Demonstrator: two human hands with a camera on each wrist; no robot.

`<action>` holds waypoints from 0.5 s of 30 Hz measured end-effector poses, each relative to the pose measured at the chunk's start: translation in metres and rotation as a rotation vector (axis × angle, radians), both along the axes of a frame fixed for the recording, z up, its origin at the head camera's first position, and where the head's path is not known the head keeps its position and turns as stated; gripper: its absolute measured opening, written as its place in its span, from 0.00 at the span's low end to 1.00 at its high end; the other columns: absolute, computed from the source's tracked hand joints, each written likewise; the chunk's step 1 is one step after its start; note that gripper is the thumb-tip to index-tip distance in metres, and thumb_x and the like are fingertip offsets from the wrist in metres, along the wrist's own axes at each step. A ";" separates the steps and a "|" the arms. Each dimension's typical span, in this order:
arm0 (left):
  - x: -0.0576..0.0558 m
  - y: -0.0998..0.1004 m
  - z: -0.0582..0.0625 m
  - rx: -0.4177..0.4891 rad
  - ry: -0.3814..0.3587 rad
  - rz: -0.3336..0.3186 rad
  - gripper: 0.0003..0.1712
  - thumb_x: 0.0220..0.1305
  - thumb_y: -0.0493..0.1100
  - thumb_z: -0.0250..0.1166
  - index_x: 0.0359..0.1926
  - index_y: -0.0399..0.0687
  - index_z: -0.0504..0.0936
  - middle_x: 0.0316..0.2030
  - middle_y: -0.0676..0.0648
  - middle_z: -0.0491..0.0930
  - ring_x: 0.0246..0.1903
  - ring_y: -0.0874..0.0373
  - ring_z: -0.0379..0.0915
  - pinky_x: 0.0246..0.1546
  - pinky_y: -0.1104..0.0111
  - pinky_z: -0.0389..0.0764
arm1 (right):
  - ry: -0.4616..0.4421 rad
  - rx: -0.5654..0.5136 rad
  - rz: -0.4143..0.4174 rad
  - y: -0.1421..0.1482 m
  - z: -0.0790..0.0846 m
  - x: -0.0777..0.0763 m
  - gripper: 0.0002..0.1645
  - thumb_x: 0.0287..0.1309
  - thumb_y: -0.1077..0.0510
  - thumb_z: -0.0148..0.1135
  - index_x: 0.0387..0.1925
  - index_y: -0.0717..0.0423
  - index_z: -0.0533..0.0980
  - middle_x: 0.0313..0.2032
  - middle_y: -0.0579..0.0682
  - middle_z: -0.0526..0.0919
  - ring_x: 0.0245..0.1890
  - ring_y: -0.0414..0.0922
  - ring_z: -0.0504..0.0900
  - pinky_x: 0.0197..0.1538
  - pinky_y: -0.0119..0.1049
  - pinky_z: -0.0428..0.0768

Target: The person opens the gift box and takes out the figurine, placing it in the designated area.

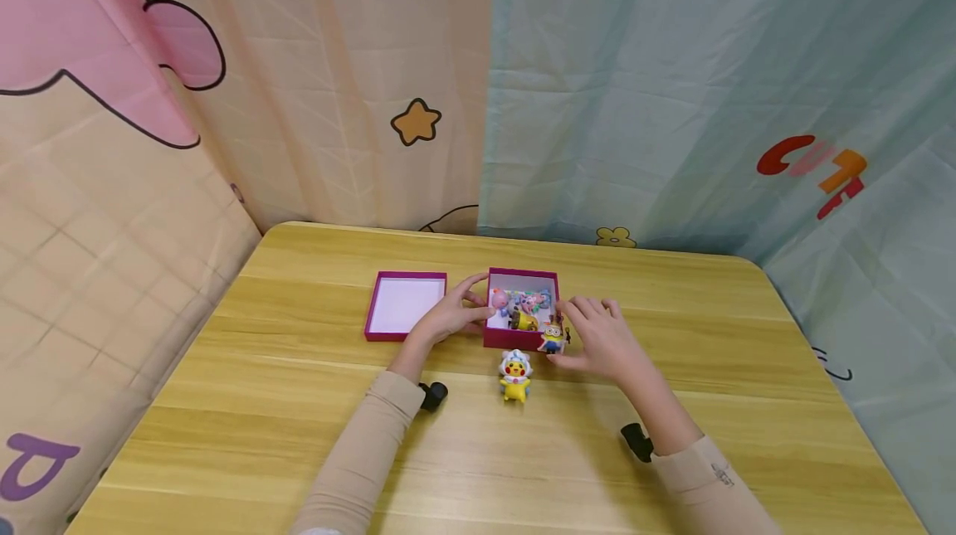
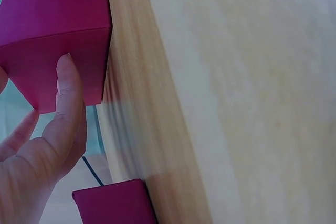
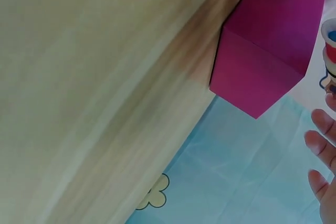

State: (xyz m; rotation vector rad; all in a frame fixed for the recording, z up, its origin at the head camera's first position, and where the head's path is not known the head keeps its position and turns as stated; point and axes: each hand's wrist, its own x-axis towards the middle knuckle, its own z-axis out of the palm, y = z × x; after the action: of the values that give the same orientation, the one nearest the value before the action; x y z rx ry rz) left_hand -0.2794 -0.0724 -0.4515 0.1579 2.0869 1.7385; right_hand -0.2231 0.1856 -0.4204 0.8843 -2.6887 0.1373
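Note:
A magenta box (image 1: 502, 338) with a pale inside sits on the table, small toy figures (image 1: 523, 303) lying in it. My left hand (image 1: 448, 315) is at its left side; in the left wrist view, a fairly straight finger (image 2: 67, 85) touches the side wall. At the near right corner, my right hand (image 1: 597, 340) pinches a Minion figurine (image 1: 553, 338) between thumb and fingers. That figurine (image 3: 331, 51) is partly cut off in the right wrist view, above the box's rim. A yellow Pikachu figurine (image 1: 515, 377) in a white hood stands in front of the box.
The matching magenta lid (image 1: 407, 305) lies left of the box, its white inside facing up. Below them is a wood-grain table (image 1: 299, 402). Printed curtains (image 1: 635, 87) hang behind its back edge. Black wrist devices (image 1: 637, 442) show beside both forearms.

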 end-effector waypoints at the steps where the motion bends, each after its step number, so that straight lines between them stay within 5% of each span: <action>1: 0.000 0.000 0.000 0.001 -0.001 0.001 0.40 0.59 0.37 0.63 0.69 0.57 0.55 0.46 0.38 0.66 0.37 0.51 0.74 0.40 0.59 0.81 | -0.007 -0.002 -0.001 0.001 -0.001 0.002 0.44 0.36 0.35 0.69 0.52 0.57 0.71 0.43 0.52 0.74 0.45 0.51 0.71 0.51 0.54 0.65; 15: -0.001 0.000 -0.001 0.015 0.005 -0.001 0.40 0.59 0.35 0.62 0.69 0.56 0.55 0.46 0.38 0.66 0.36 0.50 0.75 0.39 0.58 0.81 | -0.042 0.041 0.019 0.010 -0.014 0.024 0.47 0.36 0.32 0.67 0.54 0.57 0.71 0.45 0.52 0.74 0.46 0.51 0.72 0.50 0.53 0.66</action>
State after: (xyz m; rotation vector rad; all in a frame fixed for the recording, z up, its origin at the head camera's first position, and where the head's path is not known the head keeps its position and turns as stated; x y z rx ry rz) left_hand -0.2801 -0.0727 -0.4528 0.1680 2.0770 1.7551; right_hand -0.1995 0.1956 -0.4346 0.9287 -2.7320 0.1068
